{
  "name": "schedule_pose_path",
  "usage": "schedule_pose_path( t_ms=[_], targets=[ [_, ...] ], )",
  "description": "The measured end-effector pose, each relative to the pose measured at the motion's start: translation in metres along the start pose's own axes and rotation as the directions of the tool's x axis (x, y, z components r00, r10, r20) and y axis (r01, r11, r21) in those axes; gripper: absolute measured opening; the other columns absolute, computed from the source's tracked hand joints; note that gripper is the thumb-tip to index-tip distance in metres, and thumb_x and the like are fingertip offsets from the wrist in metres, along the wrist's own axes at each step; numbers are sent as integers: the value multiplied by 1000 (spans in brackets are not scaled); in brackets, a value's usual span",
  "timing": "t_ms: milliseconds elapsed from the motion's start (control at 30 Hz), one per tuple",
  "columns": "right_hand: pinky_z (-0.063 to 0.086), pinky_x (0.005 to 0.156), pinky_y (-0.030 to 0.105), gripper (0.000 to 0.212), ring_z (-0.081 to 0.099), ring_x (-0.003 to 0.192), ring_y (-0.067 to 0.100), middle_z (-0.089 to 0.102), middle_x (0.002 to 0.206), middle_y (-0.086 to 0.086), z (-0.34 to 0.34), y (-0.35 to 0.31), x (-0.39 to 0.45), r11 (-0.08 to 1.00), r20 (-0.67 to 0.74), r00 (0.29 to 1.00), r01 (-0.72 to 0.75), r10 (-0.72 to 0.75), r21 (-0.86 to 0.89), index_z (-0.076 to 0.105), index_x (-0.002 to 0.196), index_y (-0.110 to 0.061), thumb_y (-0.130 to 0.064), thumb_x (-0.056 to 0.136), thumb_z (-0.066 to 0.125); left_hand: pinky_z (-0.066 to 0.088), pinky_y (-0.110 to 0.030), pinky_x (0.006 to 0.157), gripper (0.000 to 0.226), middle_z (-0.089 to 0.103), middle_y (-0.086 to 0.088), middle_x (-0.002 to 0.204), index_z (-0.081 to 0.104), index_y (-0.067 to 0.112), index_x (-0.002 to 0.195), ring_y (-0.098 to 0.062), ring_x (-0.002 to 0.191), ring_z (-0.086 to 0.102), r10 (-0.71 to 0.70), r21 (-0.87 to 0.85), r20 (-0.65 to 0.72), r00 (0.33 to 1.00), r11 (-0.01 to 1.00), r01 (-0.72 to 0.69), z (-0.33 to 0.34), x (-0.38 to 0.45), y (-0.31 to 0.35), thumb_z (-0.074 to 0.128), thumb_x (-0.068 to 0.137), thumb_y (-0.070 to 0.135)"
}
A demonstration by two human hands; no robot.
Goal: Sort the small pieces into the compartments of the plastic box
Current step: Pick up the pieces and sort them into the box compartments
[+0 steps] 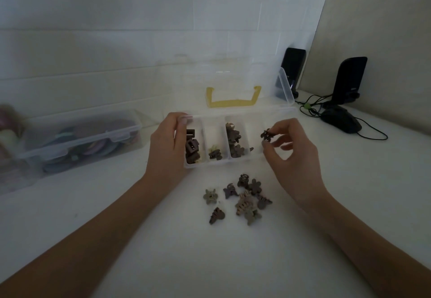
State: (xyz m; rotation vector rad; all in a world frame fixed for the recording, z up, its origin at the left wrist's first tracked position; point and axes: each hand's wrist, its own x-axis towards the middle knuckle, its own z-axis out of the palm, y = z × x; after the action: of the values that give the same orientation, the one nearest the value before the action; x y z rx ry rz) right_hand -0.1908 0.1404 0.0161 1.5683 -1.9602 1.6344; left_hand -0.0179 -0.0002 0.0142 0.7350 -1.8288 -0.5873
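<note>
A clear plastic box (238,113) with several compartments stands open on the white table, its lid with a yellow handle (232,102) tipped back. My left hand (169,145) grips the box's left end. My right hand (291,151) pinches a small dark hair clip (266,134) over the box's right end. The three left compartments hold brown clips; square ones lie in the leftmost. Several loose clips (242,198) in brown and beige lie in a pile on the table in front of the box.
A shut clear container (77,139) with coloured items sits at the left. Two black speakers (348,81), cables and a black mouse (341,120) stand at the back right by the wall corner.
</note>
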Motion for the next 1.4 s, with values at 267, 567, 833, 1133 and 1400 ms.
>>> schedule_pose_path(
  t_ms=[267, 567, 833, 1133, 1400],
  targets=[
    [44, 69, 11, 19, 57, 79, 3, 62, 93, -15, -5, 9, 6, 992, -78, 989, -120, 123, 36, 57, 93, -29, -12, 86, 61, 38, -13, 70, 28, 62, -3, 96, 59, 5, 112, -2, 75, 53, 16, 27, 31, 999, 999, -16, -1, 3, 0, 35, 103, 16],
    [41, 62, 3, 20, 55, 74, -7, 62, 93, -19, -20, 17, 19, 974, -136, 964, -227, 227, 15, 62, 97, -28, -10, 88, 58, 38, -22, 77, 26, 61, -2, 101, 57, 3, 113, -13, 84, 54, 66, 65, 11, 998, 996, -67, -2, 7, -8, 35, 103, 12],
    [37, 65, 0, 20, 54, 78, -11, 59, 92, -26, -14, 15, 12, 984, -55, 985, -168, 165, -61, 60, 100, -24, -8, 88, 60, 35, -4, 69, 26, 57, 3, 97, 57, 6, 114, 3, 74, 52, 70, 76, -9, 998, 995, -69, -1, 9, -12, 34, 103, 13],
    [38, 67, 0, 21, 54, 79, -12, 61, 93, -20, -13, 15, 12, 989, -57, 990, -131, 128, -62, 59, 98, -24, -6, 88, 59, 35, -10, 61, 27, 56, 4, 88, 57, 9, 113, 5, 67, 52, 45, 49, -16, 999, 998, -45, 1, 10, -13, 34, 104, 16],
    [41, 66, 3, 25, 58, 81, -6, 61, 91, -21, -22, 22, 18, 975, -112, 971, -218, 212, -43, 57, 97, -29, -6, 87, 58, 48, -17, 55, 25, 57, 4, 81, 56, 12, 112, -11, 69, 65, -7, -72, -19, 1000, 997, 6, 3, 8, -13, 33, 104, 19]
  ],
)
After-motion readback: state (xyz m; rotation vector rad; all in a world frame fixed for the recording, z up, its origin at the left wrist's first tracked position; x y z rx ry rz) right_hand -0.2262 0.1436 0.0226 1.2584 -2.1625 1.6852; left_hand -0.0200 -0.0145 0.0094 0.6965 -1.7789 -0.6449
